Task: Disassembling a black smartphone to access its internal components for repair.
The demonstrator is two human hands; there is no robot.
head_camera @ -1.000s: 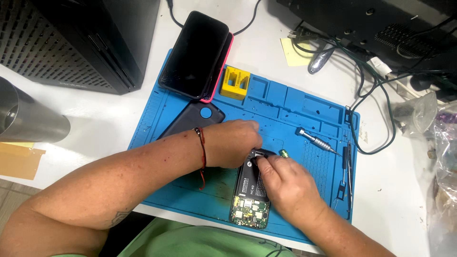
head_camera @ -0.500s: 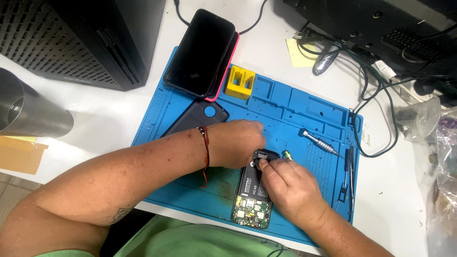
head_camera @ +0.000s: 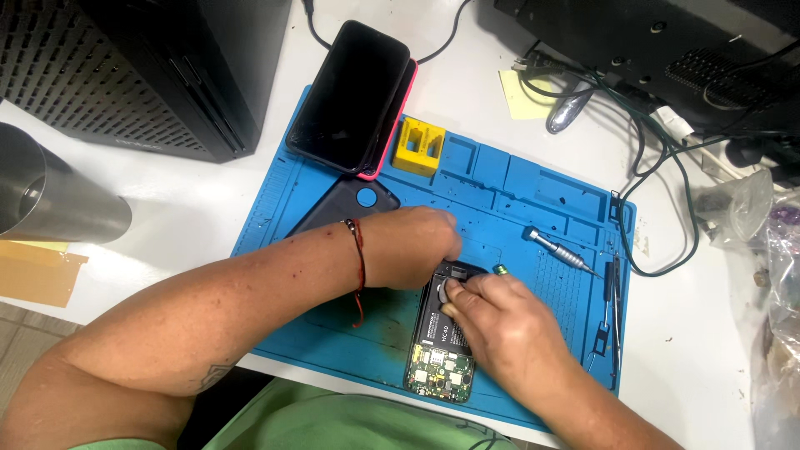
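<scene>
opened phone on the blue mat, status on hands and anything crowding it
Both hands, left and right, pressing on the opened phone. Circuit board exposed at near end. Screwdriver lies clear, on blue mat.

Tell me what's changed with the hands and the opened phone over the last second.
Very little. The right hand has crept slightly toward the top end of the opened phone, its fingertips now pressing there beside the left hand, which stays resting across that end. Nothing was picked up or let go. The blue mat, screwdriver, yellow block and black phone in the pink case lie as before.
</scene>
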